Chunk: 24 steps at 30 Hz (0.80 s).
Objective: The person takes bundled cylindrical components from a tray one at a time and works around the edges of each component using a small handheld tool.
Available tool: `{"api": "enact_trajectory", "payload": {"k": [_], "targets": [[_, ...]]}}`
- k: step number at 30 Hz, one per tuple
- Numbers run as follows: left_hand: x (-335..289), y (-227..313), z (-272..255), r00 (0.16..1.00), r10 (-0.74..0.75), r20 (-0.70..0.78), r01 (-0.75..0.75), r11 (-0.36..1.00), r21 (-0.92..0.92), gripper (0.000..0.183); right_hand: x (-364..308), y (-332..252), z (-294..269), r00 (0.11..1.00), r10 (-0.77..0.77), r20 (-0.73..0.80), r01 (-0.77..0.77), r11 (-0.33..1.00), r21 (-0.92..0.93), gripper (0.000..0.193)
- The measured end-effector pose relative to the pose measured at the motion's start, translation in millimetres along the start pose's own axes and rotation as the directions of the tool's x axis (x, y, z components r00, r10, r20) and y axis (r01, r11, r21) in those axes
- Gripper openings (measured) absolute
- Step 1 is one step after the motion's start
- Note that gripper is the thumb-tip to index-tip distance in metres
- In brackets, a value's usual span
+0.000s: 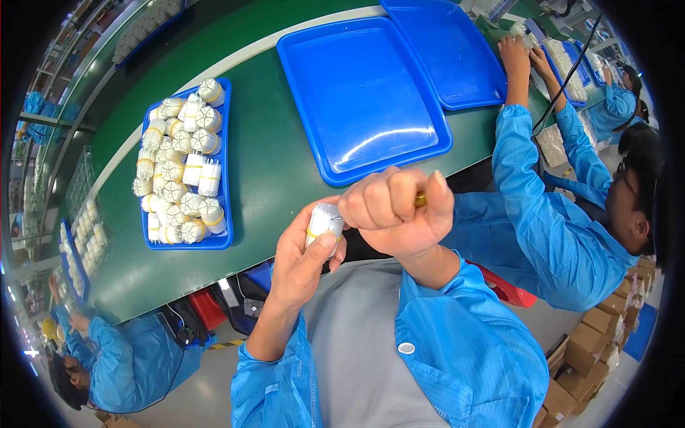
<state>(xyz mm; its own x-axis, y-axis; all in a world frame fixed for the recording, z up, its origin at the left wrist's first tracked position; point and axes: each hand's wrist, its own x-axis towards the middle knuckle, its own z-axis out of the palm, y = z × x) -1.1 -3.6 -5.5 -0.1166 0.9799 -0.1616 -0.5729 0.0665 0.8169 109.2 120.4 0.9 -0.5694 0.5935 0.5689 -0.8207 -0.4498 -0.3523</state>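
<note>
My left hand [297, 258] grips a small white cylindrical part [325, 222] with a yellow band around it, held just off the table's near edge. Close against it on the right, my right hand [399, 214] is closed in a fist around a hand tool. Only the tool's yellowish-brown handle end [420, 200] shows clearly, between finger and thumb. A thin metal piece seems to reach from the fist to the white part; its tip is hard to make out. Many similar banded white parts [171, 170] lie piled in a blue tray [227, 143] to the left.
A large bare blue tray [364, 93] lies ahead on the green table [257, 164], overlapped by another blue tray [457, 64]. A co-worker [549, 214] in blue works close on my right; another [128, 364] sits at lower left. Cardboard boxes [589, 339] stand at right.
</note>
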Motion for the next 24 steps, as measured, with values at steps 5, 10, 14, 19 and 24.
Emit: {"api": "enact_trajectory", "payload": {"k": [5, 10, 14, 19, 24], "targets": [[-2, -7, -9, 0.998, -0.022, -0.054, 0.028, 0.994, 0.103, 0.057, 4, 2, -2, 0.989, 0.135, -0.067, -0.134, 0.991, 0.028, 0.054], [3, -3, 0, 0.997, 0.075, 0.000, -0.075, 0.992, -0.106, 0.064, 6, -8, -2, 0.985, 0.079, -0.153, -0.043, 0.973, 0.226, 0.054], [0, 3, 3, 0.993, 0.107, -0.052, -0.113, 0.984, -0.139, 0.069, 0, -17, -13, 0.988, 0.072, -0.137, -0.050, 0.986, 0.160, 0.054], [-4, 5, 1, 0.985, 0.170, 0.004, -0.168, 0.978, -0.120, 0.068, -11, -14, -13, 0.980, 0.098, -0.173, -0.070, 0.984, 0.164, 0.054], [-4, 6, 1, 0.987, 0.158, -0.020, -0.159, 0.971, -0.181, 0.067, -21, -7, -14, 0.960, 0.142, -0.242, -0.100, 0.979, 0.177, 0.053]]}}
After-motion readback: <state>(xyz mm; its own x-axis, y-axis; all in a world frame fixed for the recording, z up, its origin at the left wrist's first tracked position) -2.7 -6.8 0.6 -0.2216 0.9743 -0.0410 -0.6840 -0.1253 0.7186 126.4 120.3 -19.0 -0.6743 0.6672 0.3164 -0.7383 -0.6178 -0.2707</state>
